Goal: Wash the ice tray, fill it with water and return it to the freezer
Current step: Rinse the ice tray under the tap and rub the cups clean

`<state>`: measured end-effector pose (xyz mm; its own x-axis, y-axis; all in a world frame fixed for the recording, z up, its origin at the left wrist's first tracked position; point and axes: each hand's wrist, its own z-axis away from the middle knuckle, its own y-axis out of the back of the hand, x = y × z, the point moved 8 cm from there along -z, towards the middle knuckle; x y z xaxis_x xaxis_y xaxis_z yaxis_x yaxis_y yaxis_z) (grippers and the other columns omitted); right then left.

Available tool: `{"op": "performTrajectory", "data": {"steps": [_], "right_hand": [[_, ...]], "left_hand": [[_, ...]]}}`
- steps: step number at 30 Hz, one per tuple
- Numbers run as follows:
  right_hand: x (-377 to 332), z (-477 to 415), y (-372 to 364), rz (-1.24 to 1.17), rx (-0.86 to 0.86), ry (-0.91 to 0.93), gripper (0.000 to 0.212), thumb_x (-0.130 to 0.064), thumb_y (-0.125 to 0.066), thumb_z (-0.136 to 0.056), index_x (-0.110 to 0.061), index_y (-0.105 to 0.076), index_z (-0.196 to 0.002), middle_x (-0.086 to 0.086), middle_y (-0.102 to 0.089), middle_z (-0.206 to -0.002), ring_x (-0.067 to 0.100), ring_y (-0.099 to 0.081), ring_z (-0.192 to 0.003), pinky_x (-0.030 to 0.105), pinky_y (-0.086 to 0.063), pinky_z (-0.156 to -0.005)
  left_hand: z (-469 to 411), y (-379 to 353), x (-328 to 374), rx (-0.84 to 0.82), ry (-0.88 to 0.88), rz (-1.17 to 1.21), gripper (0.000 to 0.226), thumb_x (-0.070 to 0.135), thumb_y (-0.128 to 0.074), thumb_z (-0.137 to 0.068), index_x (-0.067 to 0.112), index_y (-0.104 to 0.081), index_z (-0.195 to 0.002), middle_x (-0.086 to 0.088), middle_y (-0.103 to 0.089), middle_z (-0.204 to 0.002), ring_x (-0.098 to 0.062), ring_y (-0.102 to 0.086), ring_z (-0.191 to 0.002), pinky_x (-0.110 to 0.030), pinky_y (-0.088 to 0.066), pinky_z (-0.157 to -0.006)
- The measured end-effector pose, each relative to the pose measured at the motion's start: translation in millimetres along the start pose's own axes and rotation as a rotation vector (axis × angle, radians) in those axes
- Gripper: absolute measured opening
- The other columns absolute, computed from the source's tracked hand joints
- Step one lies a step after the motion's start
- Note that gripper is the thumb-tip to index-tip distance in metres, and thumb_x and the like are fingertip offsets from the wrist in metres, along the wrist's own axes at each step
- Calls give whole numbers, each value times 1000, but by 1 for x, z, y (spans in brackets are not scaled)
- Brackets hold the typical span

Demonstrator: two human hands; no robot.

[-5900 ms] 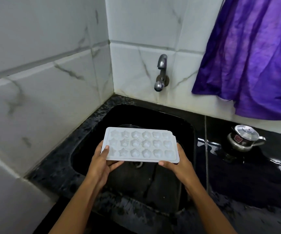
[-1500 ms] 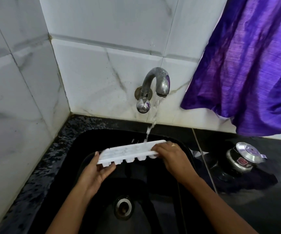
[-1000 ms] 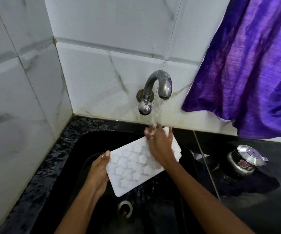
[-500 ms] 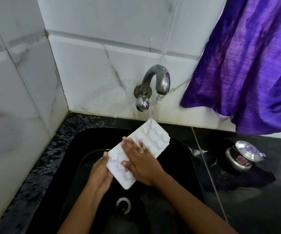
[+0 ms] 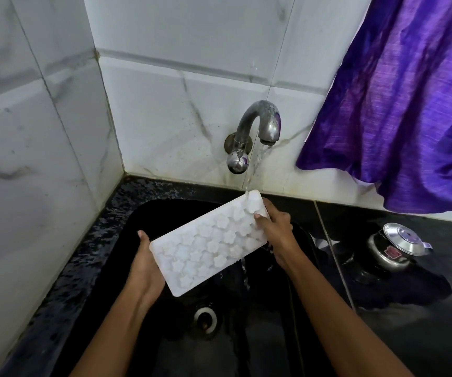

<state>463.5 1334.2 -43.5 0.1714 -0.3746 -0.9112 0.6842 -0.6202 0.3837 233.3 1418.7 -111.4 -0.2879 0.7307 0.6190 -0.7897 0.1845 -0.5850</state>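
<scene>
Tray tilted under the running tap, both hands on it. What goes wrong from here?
Slip: the ice tray is wet and held only at its ends by the left hand and right hand; it may drop into the sink.
Splash: water from the tap strikes just its raised far corner and may spray toward the purple cloth.

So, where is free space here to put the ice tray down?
Free: the black counter in front of the steel pot, right of the sink; the sink floor around the drain. Crowded: under the tap, where the left hand and right hand hold the ice tray, and beside the pot under the purple cloth.
</scene>
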Motion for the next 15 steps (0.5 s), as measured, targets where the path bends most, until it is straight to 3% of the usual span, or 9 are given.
{"op": "performTrajectory", "data": {"steps": [3,6,8,10,13,15], "right_hand": [[-2,15,-2,-432,-73,-38,30,-14,-46,-92,-24,-66,-111,6,-66,-111,16,-64,-97,26,-51,-79],[14,26,-2,-748,-103,-176,27,-25,-43,-96,-17,-66,-108,-5,-68,-101,10,-59,-98,27,-42,-85],[25,30,-5,-868,-111,-237,32,-31,-43,-97,-13,-65,-110,-5,-67,-100,13,-56,-102,28,-39,-91],[30,34,-7,-951,-88,-250,30,-28,-46,-96,-7,-64,-108,0,-66,-101,16,-58,-100,27,-43,-93],[35,38,-7,-978,-79,-220,18,-10,-48,-94,-4,-62,-102,6,-66,-97,14,-65,-86,23,-54,-78],[39,40,-8,-977,-85,-215,23,3,-44,-91,-3,-60,-107,7,-66,-93,12,-67,-76,21,-56,-66]], "left_hand": [[3,9,7,107,-38,-5,42,35,-30,-99,7,-61,-91,-12,-64,-84,-23,-63,-74,-36,-43,-73],[5,22,10,176,-15,-115,32,14,-33,-85,3,-59,-70,-11,-59,-60,-22,-56,-45,-29,-42,-53],[3,27,7,155,42,-81,26,13,-33,-80,0,-54,-73,-16,-58,-65,-26,-54,-53,-31,-42,-55],[1,30,8,153,34,7,28,9,-36,-69,-1,-48,-92,-25,-56,-89,-33,-55,-75,-39,-50,-63],[-1,28,11,98,-23,77,40,4,-35,-59,-7,-50,-94,-24,-64,-89,-32,-56,-86,-31,-56,-57],[0,29,16,79,-71,72,46,2,-32,-59,-7,-53,-99,-20,-68,-87,-29,-56,-87,-29,-55,-64]]}}
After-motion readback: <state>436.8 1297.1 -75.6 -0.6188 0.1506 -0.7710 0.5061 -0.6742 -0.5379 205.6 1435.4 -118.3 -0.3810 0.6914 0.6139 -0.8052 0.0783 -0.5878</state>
